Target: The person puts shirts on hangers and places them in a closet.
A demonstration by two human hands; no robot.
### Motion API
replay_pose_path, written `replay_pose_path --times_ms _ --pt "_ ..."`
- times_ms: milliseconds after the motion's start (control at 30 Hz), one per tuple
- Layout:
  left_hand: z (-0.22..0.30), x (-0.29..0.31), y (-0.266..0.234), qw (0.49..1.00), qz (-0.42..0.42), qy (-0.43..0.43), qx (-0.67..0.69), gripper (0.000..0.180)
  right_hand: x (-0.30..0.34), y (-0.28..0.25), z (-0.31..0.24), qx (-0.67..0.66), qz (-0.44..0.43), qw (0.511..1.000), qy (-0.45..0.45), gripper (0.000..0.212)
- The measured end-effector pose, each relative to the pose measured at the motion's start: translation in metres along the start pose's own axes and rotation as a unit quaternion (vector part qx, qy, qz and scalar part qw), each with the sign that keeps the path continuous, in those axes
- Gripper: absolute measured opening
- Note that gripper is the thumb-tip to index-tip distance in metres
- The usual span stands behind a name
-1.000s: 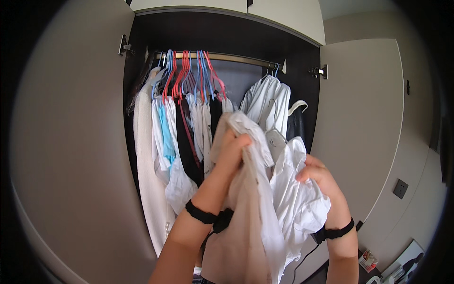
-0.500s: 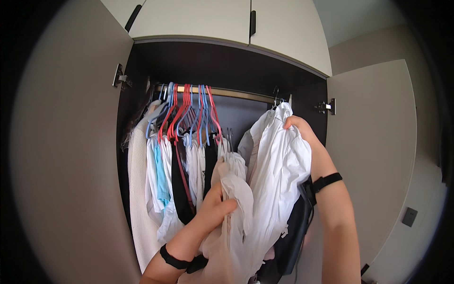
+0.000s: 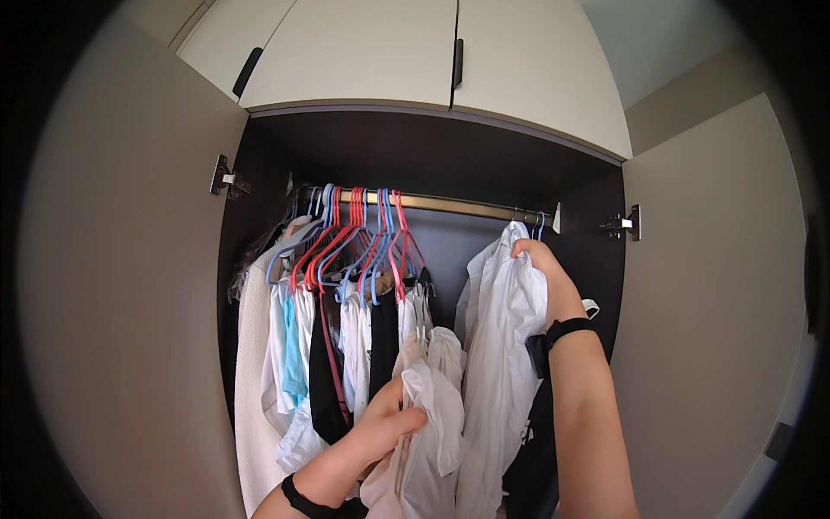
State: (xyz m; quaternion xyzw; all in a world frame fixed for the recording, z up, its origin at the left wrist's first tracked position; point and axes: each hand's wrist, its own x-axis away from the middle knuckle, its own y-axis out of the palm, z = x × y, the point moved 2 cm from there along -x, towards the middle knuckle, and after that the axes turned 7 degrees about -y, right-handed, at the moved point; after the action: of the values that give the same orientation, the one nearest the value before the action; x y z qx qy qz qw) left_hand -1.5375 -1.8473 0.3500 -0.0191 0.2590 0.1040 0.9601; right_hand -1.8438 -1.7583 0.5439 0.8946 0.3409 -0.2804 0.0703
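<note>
My left hand point(image 3: 391, 421) is closed round a bunched cream-white garment point(image 3: 432, 402) low in front of the wardrobe. Metal hanger hooks stick up from the top of that garment, off the rail. Higher and to the right, my right hand point(image 3: 538, 258) grips the shoulder of a white shirt point(image 3: 501, 337). The shirt hangs down just below the right part of the gold rail point(image 3: 467, 209). Whether its hanger hook sits on the rail is hard to make out. The lower ends of both garments run out of sight.
Red and blue hangers point(image 3: 359, 238) with clothes crowd the rail's left half. A cream knit garment point(image 3: 258, 363) hangs at the far left, and dark clothing point(image 3: 532, 454) behind my right arm. Open doors flank the wardrobe, left door point(image 3: 130, 285) and right door point(image 3: 709, 277).
The view has tilted upward, so the wardrobe sits lower in the picture. My right hand, with the white shirt, has shifted left relative to the rail's right end. Both hands keep their grips.
</note>
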Motion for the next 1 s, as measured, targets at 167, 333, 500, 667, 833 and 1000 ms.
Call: replay_pose_path --times_ms 167,333,500,667,833,1000 --pt "-0.011 -0.008 0.001 1.000 -0.002 -0.012 0.001 0.045 0.004 -0.010 0.009 -0.082 0.015 0.997 -0.004 0.026" --pt "-0.021 -0.034 0.007 1.000 -0.025 0.017 0.006 0.037 0.044 -0.025 -0.001 0.346 0.145 0.896 -0.236 0.045" --pt "-0.012 -0.070 0.012 0.992 0.020 0.121 0.017 0.039 0.167 0.052 -0.026 0.400 0.177 0.735 -0.518 0.016" --pt "0.029 -0.119 0.026 0.987 -0.017 0.156 0.023 0.031 0.218 0.081 -0.009 0.082 -0.050 0.977 -0.192 0.011" --pt "0.074 -0.160 0.047 0.972 -0.017 0.232 -0.032 0.021 0.207 0.062 -0.056 0.058 -0.016 0.987 -0.148 0.022" --pt "0.062 -0.178 0.031 0.977 -0.043 0.208 -0.012 0.019 0.183 0.070 -0.062 0.055 -0.072 0.995 -0.033 0.027"
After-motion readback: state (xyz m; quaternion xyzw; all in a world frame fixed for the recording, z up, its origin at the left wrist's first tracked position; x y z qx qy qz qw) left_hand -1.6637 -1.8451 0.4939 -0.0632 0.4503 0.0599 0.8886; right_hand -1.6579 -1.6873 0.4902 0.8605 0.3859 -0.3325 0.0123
